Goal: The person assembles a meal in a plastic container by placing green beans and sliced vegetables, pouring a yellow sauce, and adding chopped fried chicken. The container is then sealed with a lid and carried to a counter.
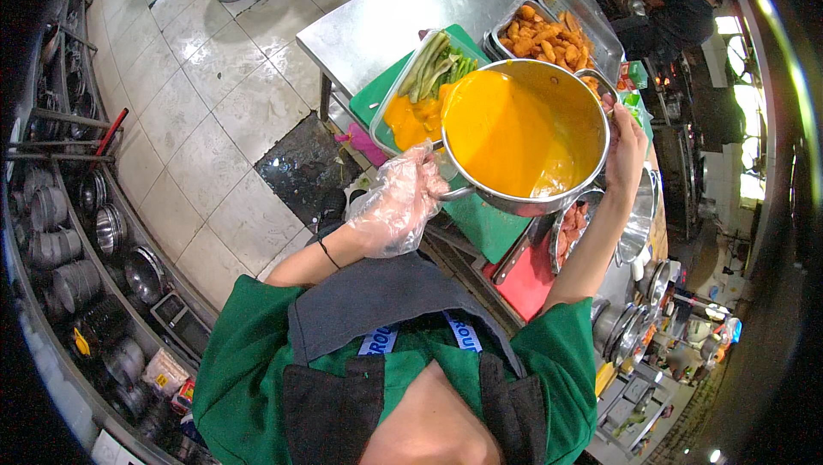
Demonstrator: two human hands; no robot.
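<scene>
A steel two-handled pot [533, 206] hangs over the table, its mouth tilted to the left. Thick yellow-orange liquid [501, 135] coats its inside and reaches the lower left rim. My left hand [399, 199], in a clear plastic glove, is closed round the left handle. The right handle is in my bare right hand [627, 144], fingers wrapped round it. Under the pot's left rim sits a clear tray [406, 82] with long green vegetables [435, 75] and some of the yellow-orange stuff [410, 122]. The pot hides part of the tray.
Behind the pot is a metal tray of golden-brown pieces [544, 41]. A knife [513, 261] lies by a red cutting board [533, 281], near a bowl of raw meat [570, 229]. Green boards [493, 227] lie beneath. Racks of pans [77, 285] stand left; another person [681, 19] is far right.
</scene>
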